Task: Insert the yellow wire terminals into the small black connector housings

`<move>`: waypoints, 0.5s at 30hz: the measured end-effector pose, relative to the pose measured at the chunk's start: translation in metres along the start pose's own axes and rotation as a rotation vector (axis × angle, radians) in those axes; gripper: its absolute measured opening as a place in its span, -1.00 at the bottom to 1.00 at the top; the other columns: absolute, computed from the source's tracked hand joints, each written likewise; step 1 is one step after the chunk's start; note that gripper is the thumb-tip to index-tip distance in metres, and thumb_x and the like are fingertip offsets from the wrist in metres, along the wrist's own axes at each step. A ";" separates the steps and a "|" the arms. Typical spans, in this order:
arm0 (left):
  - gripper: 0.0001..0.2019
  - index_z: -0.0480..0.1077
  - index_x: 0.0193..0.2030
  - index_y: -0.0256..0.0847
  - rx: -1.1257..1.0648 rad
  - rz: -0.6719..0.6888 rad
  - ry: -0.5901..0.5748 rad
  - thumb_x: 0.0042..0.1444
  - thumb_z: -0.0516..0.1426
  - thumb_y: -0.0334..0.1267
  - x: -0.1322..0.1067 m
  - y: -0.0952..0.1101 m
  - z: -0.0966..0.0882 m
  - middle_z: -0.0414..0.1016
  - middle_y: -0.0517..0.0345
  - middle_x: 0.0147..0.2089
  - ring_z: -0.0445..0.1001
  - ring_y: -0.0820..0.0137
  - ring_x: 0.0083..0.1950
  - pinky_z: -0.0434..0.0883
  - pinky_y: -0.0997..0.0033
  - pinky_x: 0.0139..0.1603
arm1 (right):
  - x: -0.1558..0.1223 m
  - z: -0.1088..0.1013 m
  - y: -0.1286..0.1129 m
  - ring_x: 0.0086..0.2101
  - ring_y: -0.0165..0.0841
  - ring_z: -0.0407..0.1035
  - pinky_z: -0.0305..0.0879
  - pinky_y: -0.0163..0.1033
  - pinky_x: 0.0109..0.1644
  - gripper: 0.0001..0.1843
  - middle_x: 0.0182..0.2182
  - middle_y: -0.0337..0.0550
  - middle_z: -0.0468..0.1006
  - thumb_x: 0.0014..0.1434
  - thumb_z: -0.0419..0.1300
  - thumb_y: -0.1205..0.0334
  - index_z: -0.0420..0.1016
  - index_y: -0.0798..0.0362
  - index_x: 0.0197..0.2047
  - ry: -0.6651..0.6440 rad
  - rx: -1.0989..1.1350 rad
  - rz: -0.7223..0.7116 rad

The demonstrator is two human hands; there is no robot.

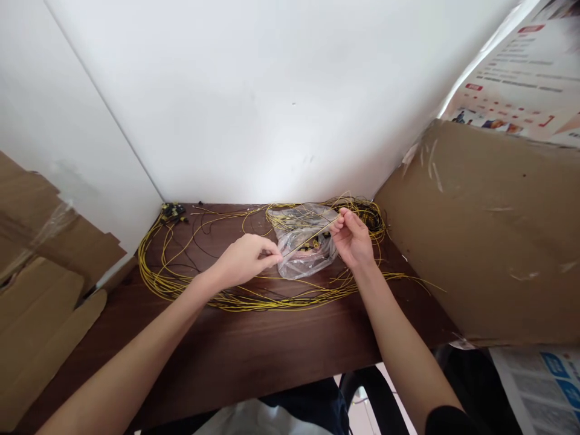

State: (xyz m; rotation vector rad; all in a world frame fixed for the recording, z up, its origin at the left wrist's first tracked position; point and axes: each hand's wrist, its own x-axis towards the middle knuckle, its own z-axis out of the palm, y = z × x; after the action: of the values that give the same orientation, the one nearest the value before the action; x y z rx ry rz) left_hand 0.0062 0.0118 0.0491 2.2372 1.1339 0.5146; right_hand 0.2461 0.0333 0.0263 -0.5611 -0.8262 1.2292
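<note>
Between my two hands a thin yellow and black wire (308,240) is stretched above a clear plastic bag (299,266). My left hand (250,258) pinches its lower end between thumb and fingers. The upper end is in the closed fingers of my right hand (351,234), near the bag's right side. Small yellow and black parts (316,243) show inside the bag's opening. Around the bag runs a large loose loop of yellow and black wires (254,300), with black connectors (172,212) at its far left.
A dark brown tabletop (254,356) lies beneath everything, against a white wall (254,109). A big cardboard sheet (489,241) stands on the right, with printed paper (516,78) above it. More cardboard (40,302) is at the left. A tangled wire bundle (369,214) sits at the back right.
</note>
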 end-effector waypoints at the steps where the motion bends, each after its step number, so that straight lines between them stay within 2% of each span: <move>1: -0.79 0.53 -0.41 -0.18 0.011 0.007 -0.017 0.07 0.09 -0.19 -0.004 -0.002 0.001 0.51 0.15 -0.42 0.34 0.45 -0.45 0.17 0.48 -0.43 | -0.001 0.001 0.001 -0.48 -0.59 0.27 0.27 -0.47 -0.44 -0.90 -0.49 -0.31 0.47 -0.02 0.32 0.21 0.54 0.01 -0.38 -0.023 -0.039 0.006; 3: -0.79 0.53 -0.42 -0.16 0.032 0.051 -0.046 0.08 0.10 -0.19 -0.009 -0.004 0.005 0.52 0.13 -0.39 0.39 0.40 -0.37 0.23 0.46 -0.33 | -0.006 0.005 0.005 -0.43 -0.55 0.31 0.24 -0.45 -0.49 -0.91 -0.39 -0.27 0.51 0.01 0.29 0.17 0.53 -0.01 -0.39 -0.080 -0.101 0.049; 5: -0.78 0.55 -0.34 -0.15 0.008 0.089 0.006 0.11 0.09 -0.16 -0.011 -0.003 0.008 0.51 0.11 -0.32 0.40 0.37 -0.28 0.26 0.43 -0.22 | -0.012 0.012 0.009 -0.46 -0.54 0.31 0.20 -0.45 -0.54 -0.88 -0.39 -0.24 0.51 0.00 0.29 0.15 0.53 0.00 -0.37 -0.142 -0.139 0.134; 7: -0.73 0.51 -0.14 -0.15 -0.090 0.081 0.149 0.14 0.07 -0.13 -0.012 0.000 0.010 0.48 0.10 -0.27 0.39 0.38 -0.25 0.27 0.42 -0.20 | -0.020 0.020 0.015 -0.55 -0.57 0.27 0.16 -0.46 -0.58 -0.83 -0.49 -0.25 0.49 -0.02 0.31 0.14 0.54 0.03 -0.34 -0.203 -0.188 0.237; 9: -0.68 0.46 -0.04 -0.19 -0.226 0.043 0.313 0.14 0.07 -0.13 -0.012 0.003 0.013 0.45 0.11 -0.28 0.37 0.41 -0.30 0.28 0.45 -0.26 | -0.028 0.029 0.022 -0.62 -0.59 0.21 0.11 -0.45 -0.62 -0.80 -0.55 -0.25 0.48 -0.04 0.32 0.14 0.56 0.08 -0.36 -0.273 -0.275 0.325; 11: -0.71 0.49 -0.10 -0.22 -0.346 0.015 0.402 0.12 0.09 -0.15 -0.011 0.004 0.018 0.43 0.13 -0.34 0.34 0.44 -0.35 0.27 0.47 -0.32 | -0.035 0.036 0.030 -0.66 -0.59 0.16 0.06 -0.43 -0.65 -0.77 -0.57 -0.23 0.47 -0.04 0.31 0.12 0.56 0.13 -0.38 -0.359 -0.370 0.362; 15: -0.80 0.54 -0.31 -0.27 -0.568 -0.066 0.387 0.03 0.17 -0.19 -0.013 0.001 0.030 0.45 0.09 -0.35 0.38 0.43 -0.32 0.29 0.46 -0.28 | -0.042 0.040 0.043 -0.72 -0.61 0.04 -0.06 -0.41 -0.66 -0.73 -0.74 -0.33 0.31 -0.01 0.28 0.10 0.53 0.16 -0.51 -0.501 -0.517 0.352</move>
State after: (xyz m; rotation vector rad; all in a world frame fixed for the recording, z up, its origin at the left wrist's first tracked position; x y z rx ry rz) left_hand 0.0165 -0.0086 0.0263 1.6419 1.0664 1.1204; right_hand 0.1839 0.0016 0.0076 -0.8555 -1.5410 1.5120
